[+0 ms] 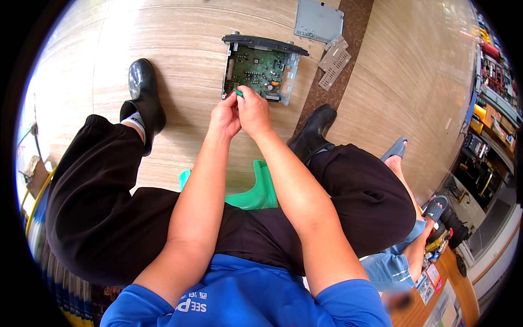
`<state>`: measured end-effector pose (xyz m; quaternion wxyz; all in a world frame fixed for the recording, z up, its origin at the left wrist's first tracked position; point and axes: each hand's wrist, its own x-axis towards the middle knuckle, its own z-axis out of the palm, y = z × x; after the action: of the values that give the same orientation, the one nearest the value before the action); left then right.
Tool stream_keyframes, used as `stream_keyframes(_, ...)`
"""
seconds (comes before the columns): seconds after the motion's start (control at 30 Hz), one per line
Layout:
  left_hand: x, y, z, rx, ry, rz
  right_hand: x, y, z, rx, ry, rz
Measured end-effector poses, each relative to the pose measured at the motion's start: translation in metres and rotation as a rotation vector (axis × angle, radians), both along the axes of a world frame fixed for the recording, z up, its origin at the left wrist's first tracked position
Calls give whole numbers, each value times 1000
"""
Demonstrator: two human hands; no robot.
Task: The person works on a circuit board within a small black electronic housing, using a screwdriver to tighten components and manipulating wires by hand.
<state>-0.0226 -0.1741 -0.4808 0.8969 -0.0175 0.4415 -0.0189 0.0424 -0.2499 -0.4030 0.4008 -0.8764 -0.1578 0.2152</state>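
An opened car-stereo-like unit (256,68) lies on the floor between my feet. Its green circuit board is bare, its metal frame stands around the sides, and a curved black front panel is at the far side. At its near edge, my right hand (254,111) is closed around a small green-handled tool (239,92); the tool's tip is hidden. My left hand (224,116) is right beside it at the near left corner, fingers bent together. Whatever the left fingers grip is hidden.
A flat metal cover (318,22) and a perforated metal plate (334,64) lie to the far right on the floor. Beneath me is a green plastic stool (253,196). Another person's sandalled foot (396,150) is at right, near shelves of tools (493,98).
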Motion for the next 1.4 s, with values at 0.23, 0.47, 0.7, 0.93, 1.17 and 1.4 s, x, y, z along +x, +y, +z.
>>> stream_keyframes(0.23, -2, -2, -10, -29, -50, 1, 1, 0, -2, -24, -32, -16)
stream_keyframes(0.47, 0, 0, -3, -30, -48, -3, 1, 0, 0, -28, 18, 10)
stream_keyframes(0.7, 3, -1, 4, -27, -42, -7, 1, 0, 0, -39, -22, 6)
stream_keyframes(0.93, 0, -1, -4, -72, -39, 40, 2, 2, 1, -49, -18, 36)
stream_keyframes(1.17, 2, -1, 3, -76, -43, 58, 1, 1, -1, -56, -37, 74)
stream_keyframes(1.4, 2, 2, 9, -88, -15, 67, 0, 3, -3, -62, -54, 69)
